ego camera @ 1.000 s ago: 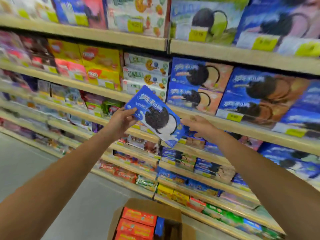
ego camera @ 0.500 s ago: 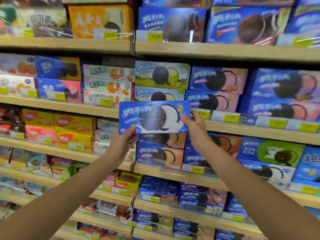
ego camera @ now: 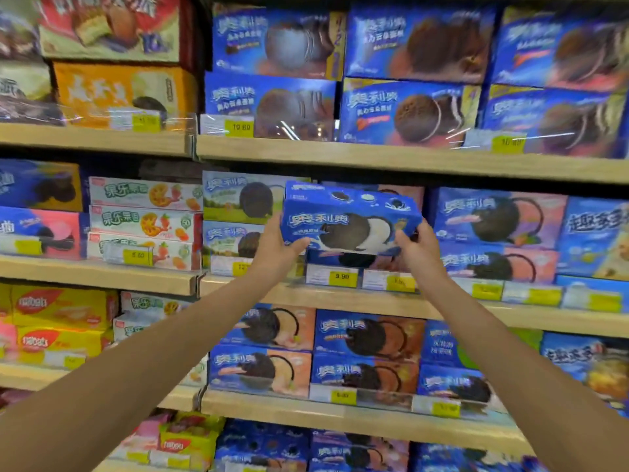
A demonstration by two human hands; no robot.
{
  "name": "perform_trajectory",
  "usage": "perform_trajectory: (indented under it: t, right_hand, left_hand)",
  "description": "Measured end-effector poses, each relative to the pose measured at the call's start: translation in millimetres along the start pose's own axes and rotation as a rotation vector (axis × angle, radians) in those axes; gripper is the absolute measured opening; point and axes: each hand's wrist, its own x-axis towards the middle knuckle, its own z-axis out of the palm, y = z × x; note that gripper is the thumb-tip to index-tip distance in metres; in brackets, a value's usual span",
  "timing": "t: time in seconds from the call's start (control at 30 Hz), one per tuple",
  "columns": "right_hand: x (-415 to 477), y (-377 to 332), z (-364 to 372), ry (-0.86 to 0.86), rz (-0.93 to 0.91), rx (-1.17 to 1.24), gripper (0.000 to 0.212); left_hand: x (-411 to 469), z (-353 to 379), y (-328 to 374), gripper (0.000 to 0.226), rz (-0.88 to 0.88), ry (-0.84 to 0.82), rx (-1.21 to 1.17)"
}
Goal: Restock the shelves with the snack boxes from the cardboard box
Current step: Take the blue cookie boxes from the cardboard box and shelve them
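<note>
Holding 1 blue snack box (ego camera: 350, 219), L hand (ego camera: 274, 247) + R hand (ego camera: 420, 248), 2 grips

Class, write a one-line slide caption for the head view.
Both hands, left and right, hold a blue box at the shelf.

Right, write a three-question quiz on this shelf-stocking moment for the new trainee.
1. True or false: the blue cookie box is held by one hand only.
2. Which shelf level is the box being brought to? A) the top shelf with the large blue boxes B) the shelf with the yellow 9.90 price tag C) the bottom shelf
3. Fill in: the left hand grips the box's ____ end, as the camera sees it.

Key
1. False: the right hand holds the other end.
2. B
3. left
</note>
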Motion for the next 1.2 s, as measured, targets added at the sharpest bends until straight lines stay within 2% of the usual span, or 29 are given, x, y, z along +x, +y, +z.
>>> perform_trajectory:
  t: [0.13, 0.23, 0.33, 0.47, 0.5, 0.7, 0.77, 0.83, 0.93, 1.0, 1.1, 1.2]
  right_hand:
    - [-5, -5, -13, 0.082, -0.040, -0.094, 0.047]
    - [-4, 3, -13, 0.145, -0.084, -0.173, 0.045]
    - [-1, 10, -13, 0.159, -0.048, -0.227, 0.044]
    - [-2, 19, -9, 0.243, -0.072, -0.288, 0.013]
    - [-3, 19, -6, 0.274, -0.085, -0.292, 0.011]
    - [-16, 14, 1, 0.378, -0.142, -0.347, 0.047]
    - [-20, 14, 5, 0.359, -0.158, -0.373, 0.062]
    - [-25, 13, 7, 0.265, -0.172, -0.454, 0.065]
    - [-30, 16, 13, 0.063, -0.219, -0.667, 0.043]
    - [-32, 18, 17, -0.009, -0.251, -0.754, 0.035]
    - [-33, 17, 22, -0.019, -0.237, -0.790, 0.039]
    - [-35, 14, 26, 0.002, -0.248, -0.816, 0.041]
  left_hand:
    - [21, 26, -12, 0.055, -0.047, 0.030, 0.258]
    - [28, 37, -27, 0.047, -0.027, -0.012, 0.318]
    - [35, 44, -43, 0.045, 0.015, -0.018, 0.358]
    - [23, 43, -27, 0.041, 0.070, -0.032, 0.352]
    - [21, 43, -25, 0.039, 0.079, -0.042, 0.337]
    - [18, 48, -21, 0.036, 0.035, -0.050, 0.354]
    - [17, 50, -19, 0.042, 0.018, -0.028, 0.442]
    - [15, 53, -17, 0.051, 0.036, 0.006, 0.516]
    - [13, 52, -16, 0.056, 0.176, 0.011, 0.628]
    - [13, 53, -17, 0.048, 0.241, -0.051, 0.698]
    - [9, 57, -19, 0.035, 0.236, -0.119, 0.718]
    - [4, 60, -27, 0.038, 0.250, -0.137, 0.754]
